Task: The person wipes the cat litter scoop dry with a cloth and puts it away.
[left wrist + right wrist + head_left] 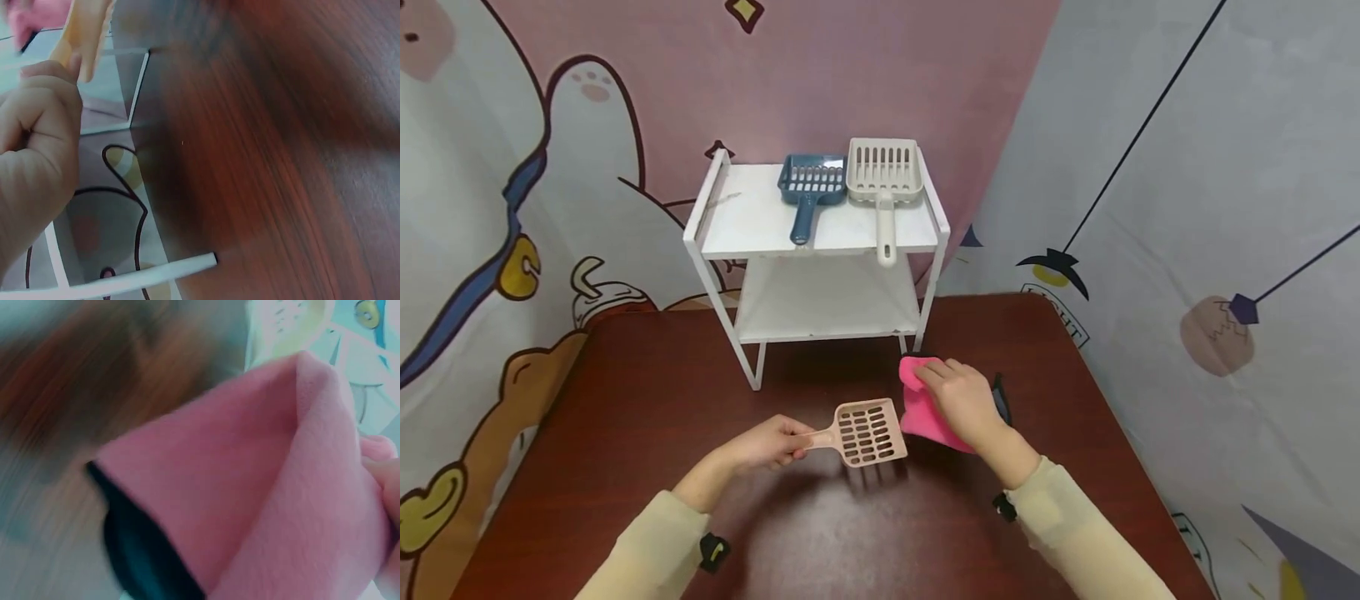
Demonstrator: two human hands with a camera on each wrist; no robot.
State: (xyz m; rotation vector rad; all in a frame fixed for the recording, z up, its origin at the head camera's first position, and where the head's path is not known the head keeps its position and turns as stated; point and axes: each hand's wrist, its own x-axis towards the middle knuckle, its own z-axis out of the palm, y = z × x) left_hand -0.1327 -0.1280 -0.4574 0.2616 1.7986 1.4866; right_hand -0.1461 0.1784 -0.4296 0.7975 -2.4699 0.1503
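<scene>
My left hand [772,442] grips the handle of a beige-pink litter scoop [871,432], its slotted head held level over the table and pointing right. In the left wrist view, the curled fingers [47,106] wrap the handle's end, and most of the scoop is out of frame. My right hand [964,400] holds a bright pink cloth [925,417], bunched at the top and hanging down beside the scoop's front edge. The right wrist view shows the cloth [250,475] folded over, with a dark strip along its lower edge.
A small white two-tier rack [827,333] stands at the back of the dark red-brown table [647,492]. On its top shelf lie a blue litter scoop [805,208] and an off-white one [886,196], handles toward me. Printed cartoon curtains [925,67] close off the back and sides.
</scene>
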